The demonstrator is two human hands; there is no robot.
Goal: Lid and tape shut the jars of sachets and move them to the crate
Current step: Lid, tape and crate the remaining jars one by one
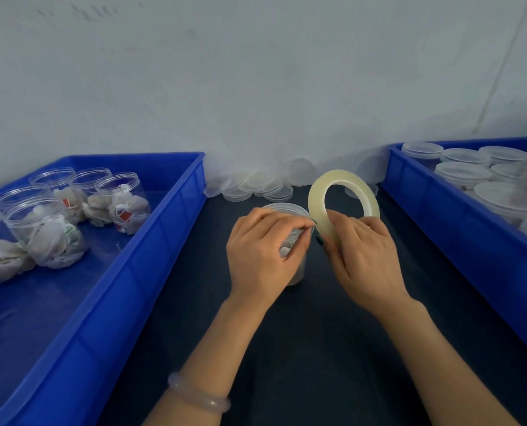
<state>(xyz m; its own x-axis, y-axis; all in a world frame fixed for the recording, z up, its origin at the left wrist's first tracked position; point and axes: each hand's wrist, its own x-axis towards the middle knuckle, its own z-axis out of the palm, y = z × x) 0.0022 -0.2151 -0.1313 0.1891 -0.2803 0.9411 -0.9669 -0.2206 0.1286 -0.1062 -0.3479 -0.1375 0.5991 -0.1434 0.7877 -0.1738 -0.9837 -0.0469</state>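
We pinch the tape end against the lidded jar (290, 210) with our left hand (260, 256). Our right hand (360, 259) grips the tape roll (317, 192), standing on edge just right of the jar.

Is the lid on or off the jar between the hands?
On: a cloudy lid caps the jar, unlike the open jars in the left crate. The left hand grips it; the right hand holds the tape.

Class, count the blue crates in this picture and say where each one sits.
2. The left crate holds unlidded jars; the right crate holds lidded jars. More may sit outside the frame.
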